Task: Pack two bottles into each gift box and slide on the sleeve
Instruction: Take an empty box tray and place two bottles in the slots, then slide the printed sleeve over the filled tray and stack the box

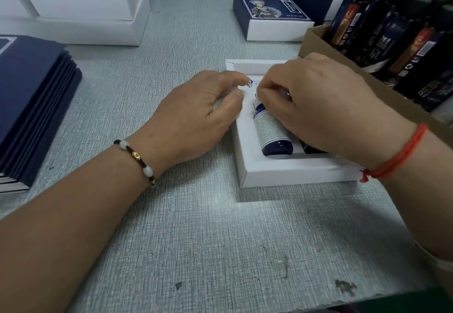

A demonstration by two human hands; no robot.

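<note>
A white gift box (289,174) lies open on the table in front of me. In its left slot lies a dark blue bottle (273,133) with a white printed label. A second dark bottle (310,149) shows in the right slot, mostly hidden under my right hand (316,106). That hand lies over the box, its fingers closed around the neck of the left bottle. My left hand (196,114) rests on the box's left edge, fingers curled against the rim. A stack of flat navy sleeves (31,106) sits at the far left.
A brown cardboard carton (318,45) holding several upright dark bottles stands at the right. A finished box in a navy printed sleeve (272,16) lies at the back. White boxes (78,6) are stacked at the back left. The table's front edge runs bottom right.
</note>
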